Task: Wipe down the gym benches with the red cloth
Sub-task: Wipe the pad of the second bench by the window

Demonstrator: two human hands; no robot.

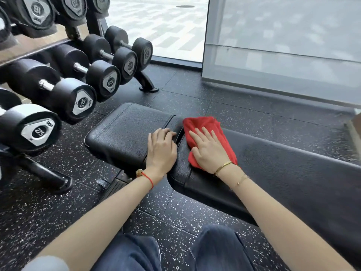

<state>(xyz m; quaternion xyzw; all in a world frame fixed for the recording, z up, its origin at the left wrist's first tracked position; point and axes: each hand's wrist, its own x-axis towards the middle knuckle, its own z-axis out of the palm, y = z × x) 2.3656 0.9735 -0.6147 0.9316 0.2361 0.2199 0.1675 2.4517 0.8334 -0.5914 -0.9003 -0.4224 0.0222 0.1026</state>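
Two bare hands are working at the middle of the frame, where the seat pad [125, 132] of a black gym bench meets its long back pad [273, 163] running off toward the right edge. The right hand [210, 151] is lying flat on the red cloth [203, 124], fingers straight and slightly spread, pressing it onto the near end of the back pad just beside the gap between the two pads. The left hand [161, 149] is resting on the right edge of the seat pad, its fingertips curling over into that gap, apparently steadying the bench. The cloth is bunched a little, its far corner sticking out beyond the fingertips toward the upper middle of the frame. To do this stroke well, the person is probably best keeping the palm flat so the whole cloth is bearing on the leather, and sweeping in long overlapping passes along the back pad toward the right of the frame, since most of that pad looks not yet covered. The seam and the rounded pad edges likely need a folded corner pushed in. Care is needed with the left fingers in the gap, and with the dumbbell rack [64, 79] standing close at the upper left. Speckled rubber flooring [175, 216] is lying beneath, and the person's knees in dark jeans are showing at the bottom.
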